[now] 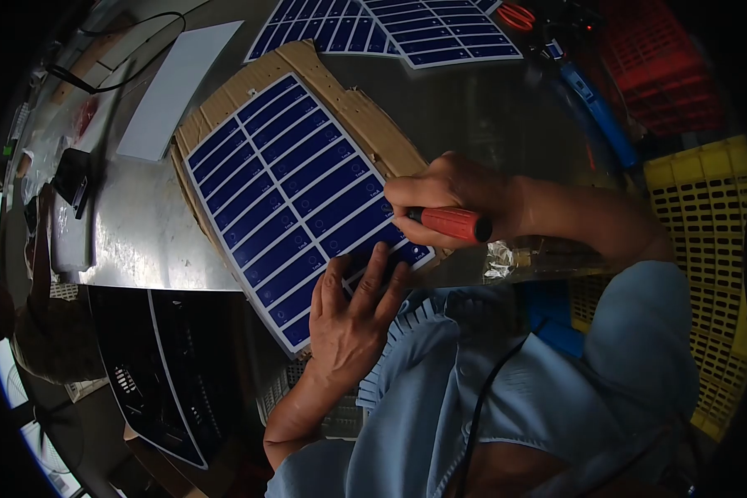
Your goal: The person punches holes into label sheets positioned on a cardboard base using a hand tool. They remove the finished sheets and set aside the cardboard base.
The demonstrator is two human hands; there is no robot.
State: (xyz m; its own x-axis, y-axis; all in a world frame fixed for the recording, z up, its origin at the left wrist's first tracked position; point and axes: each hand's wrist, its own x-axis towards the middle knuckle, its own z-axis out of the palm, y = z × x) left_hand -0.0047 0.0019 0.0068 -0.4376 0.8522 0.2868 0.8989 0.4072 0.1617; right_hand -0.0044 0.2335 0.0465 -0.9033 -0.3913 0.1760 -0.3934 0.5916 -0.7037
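A sheet of dark blue labels with white dividing lines lies on a piece of brown cardboard. My left hand rests on the sheet's near end, fingers spread flat and holding nothing. At the right edge of the sheet, my right hand is closed round a tool with a red and black handle. The fingers hide the tool's tip, so its exact kind and whether it touches the sheet cannot be made out.
More blue label sheets lie at the back of the metal table, near orange-handled scissors. A white sheet is at left. A blue tool, a red crate and a yellow crate stand right.
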